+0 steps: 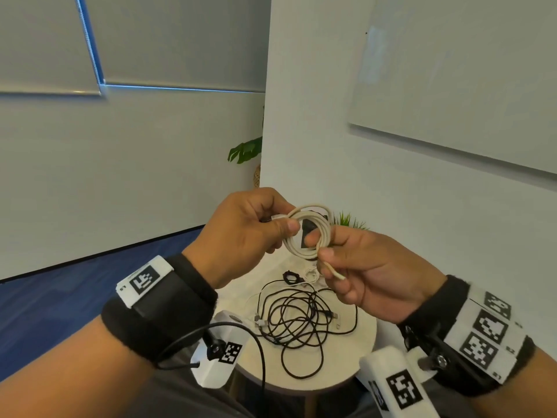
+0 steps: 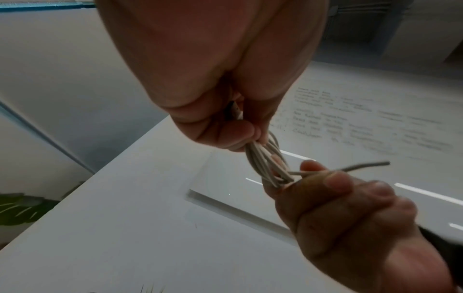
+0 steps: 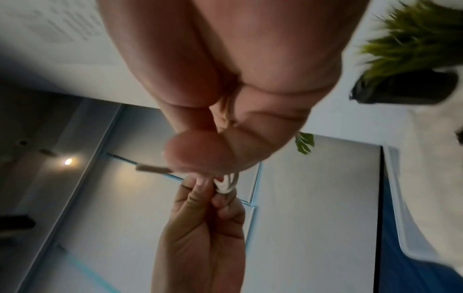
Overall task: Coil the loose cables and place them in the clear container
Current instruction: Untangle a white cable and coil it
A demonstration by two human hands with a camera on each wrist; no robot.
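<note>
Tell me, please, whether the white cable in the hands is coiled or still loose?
Mostly coiled: the white cable forms several loops pinched by the left hand, while the right hand holds its short free end.

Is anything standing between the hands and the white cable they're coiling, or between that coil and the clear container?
Nothing separates them: the left hand pinches the white cable coil, and the right hand grips its loose end. No clear container is identifiable in any view, so that path cannot be judged.

We see a cream coiled cable (image 1: 307,233), black loose cables (image 1: 301,321), a beige tabletop (image 1: 346,372), blue floor (image 1: 60,303).
</note>
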